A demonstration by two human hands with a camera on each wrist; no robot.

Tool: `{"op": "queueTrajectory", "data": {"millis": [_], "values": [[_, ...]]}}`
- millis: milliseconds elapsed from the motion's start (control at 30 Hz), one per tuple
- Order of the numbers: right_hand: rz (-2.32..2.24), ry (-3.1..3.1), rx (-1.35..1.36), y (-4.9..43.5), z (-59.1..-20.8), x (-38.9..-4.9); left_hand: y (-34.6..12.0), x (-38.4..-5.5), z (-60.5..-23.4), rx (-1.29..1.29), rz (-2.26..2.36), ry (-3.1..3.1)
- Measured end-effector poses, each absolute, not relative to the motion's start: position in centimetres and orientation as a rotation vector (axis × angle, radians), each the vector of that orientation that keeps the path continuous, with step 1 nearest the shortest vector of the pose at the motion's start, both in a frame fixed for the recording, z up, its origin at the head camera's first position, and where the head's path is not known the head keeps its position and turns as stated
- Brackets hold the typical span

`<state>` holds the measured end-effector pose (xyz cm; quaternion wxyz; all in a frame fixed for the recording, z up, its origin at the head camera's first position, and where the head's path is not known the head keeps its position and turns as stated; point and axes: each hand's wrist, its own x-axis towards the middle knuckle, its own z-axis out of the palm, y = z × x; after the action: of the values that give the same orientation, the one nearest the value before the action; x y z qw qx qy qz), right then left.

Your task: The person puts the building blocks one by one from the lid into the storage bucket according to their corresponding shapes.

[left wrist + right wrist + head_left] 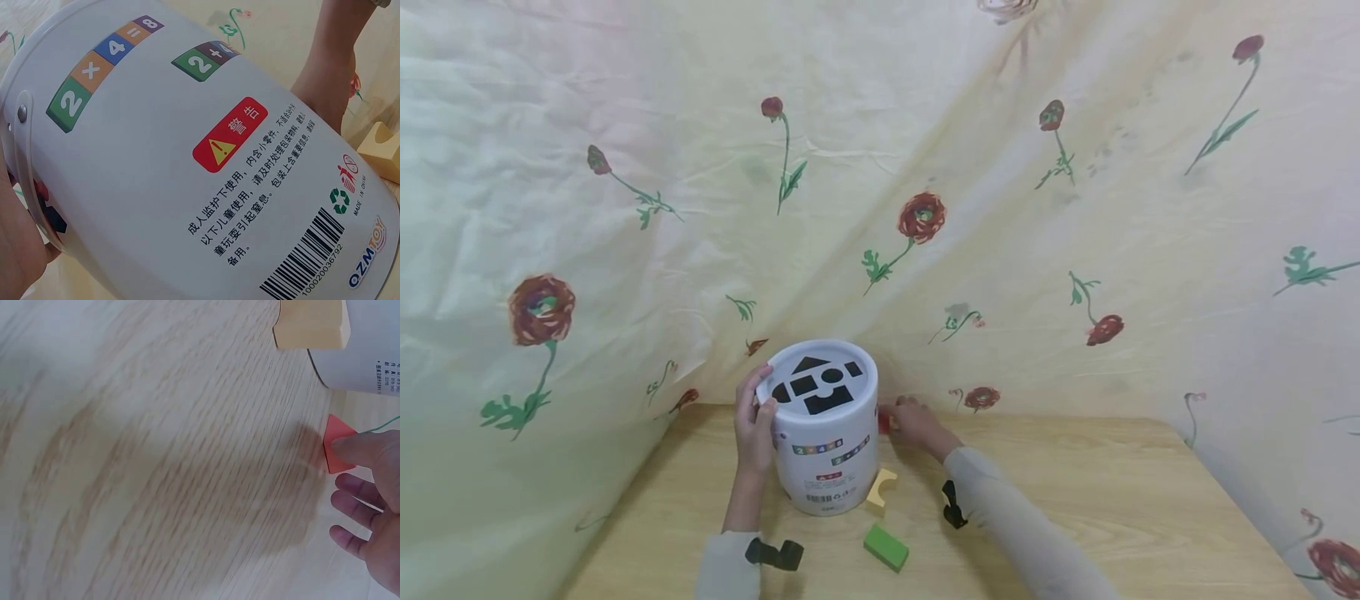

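A white toy bucket (827,458) with a shape-sorter lid (792,360) stands upright on the wooden table. At its upper left side, my left hand (754,429) grips the rim, with the thumb by the lid's edge. The bucket's handle (28,156) hangs along its side in the left wrist view. Just right of the bucket, my right hand (919,425) pinches a red triangular block (335,428) close over the tabletop. A yellow block with an arched cut-out (876,502) is beside the bucket's base. Nearer the front lies a green rectangular block (886,547).
The table (1075,500) has a light wood grain. Directly behind and along both sides hangs a pale cloth (820,267) printed with red flowers. Black straps (775,554) are on both wrists.
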<state>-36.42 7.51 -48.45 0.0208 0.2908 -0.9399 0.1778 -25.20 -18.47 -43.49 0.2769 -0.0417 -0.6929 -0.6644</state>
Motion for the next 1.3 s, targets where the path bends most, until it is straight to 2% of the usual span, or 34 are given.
{"op": "queueTrajectory", "data": {"millis": [400, 1300], "values": [[0.654, -2.953, 0.838, 8.1, -48.9, -36.4, -18.5, -25.2, -43.7, -0.123, -1.794, -1.840], [0.507, -2.868, 1.046, 9.8, -48.6, -34.7, -18.5, -25.4, -43.6, -0.118, -1.795, -1.843]]}}
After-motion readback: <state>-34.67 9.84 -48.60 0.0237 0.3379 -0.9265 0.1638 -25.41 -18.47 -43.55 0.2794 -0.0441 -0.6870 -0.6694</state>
